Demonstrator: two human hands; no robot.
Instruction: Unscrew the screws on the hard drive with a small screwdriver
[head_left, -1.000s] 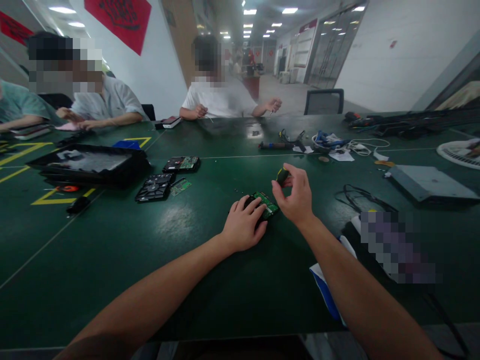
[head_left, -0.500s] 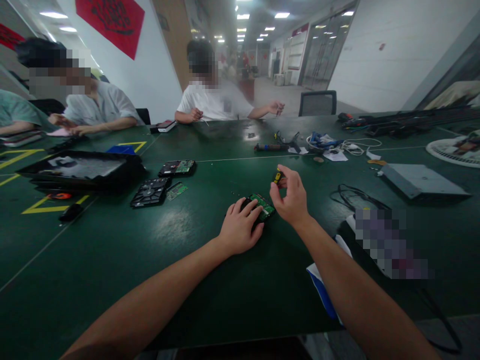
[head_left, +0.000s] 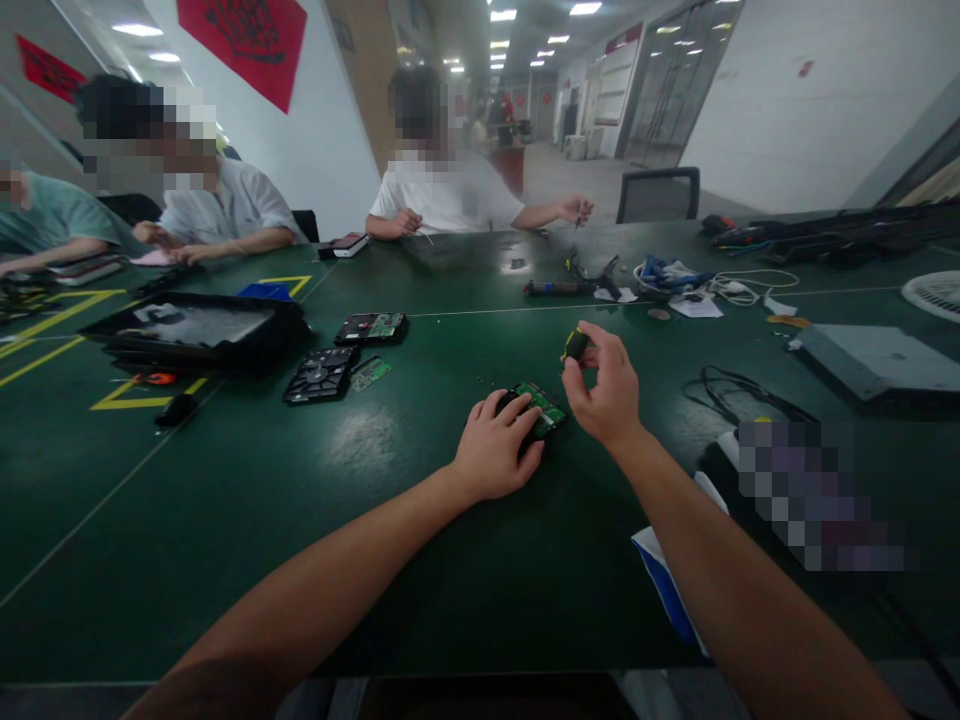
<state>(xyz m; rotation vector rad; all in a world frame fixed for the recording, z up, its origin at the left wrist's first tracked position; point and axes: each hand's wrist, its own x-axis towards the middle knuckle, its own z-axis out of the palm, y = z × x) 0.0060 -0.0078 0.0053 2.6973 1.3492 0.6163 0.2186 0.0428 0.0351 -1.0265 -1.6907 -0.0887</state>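
A black hard drive with a green circuit board (head_left: 541, 407) lies on the dark green table (head_left: 390, 560) in front of me. My left hand (head_left: 497, 449) rests on its near end, fingers curled over it and pressing it down. My right hand (head_left: 606, 385) hovers just right of the board, fingers pinched round the black and yellow handle of a small screwdriver (head_left: 575, 345) held upright over the board's far corner. A few tiny screws (head_left: 484, 380) lie just beyond the drive.
To the left sit a black tray (head_left: 187, 330), two more drives (head_left: 321, 374) (head_left: 371, 327) and a loose green board (head_left: 370, 373). Cables (head_left: 742, 395), a grey box (head_left: 877, 360) and tools (head_left: 570, 287) lie right and beyond. Three other people sit across the table.
My right hand keeps turning the screwdriver's handle in place over the board. My left hand stays on the drive. The view has shifted slightly.
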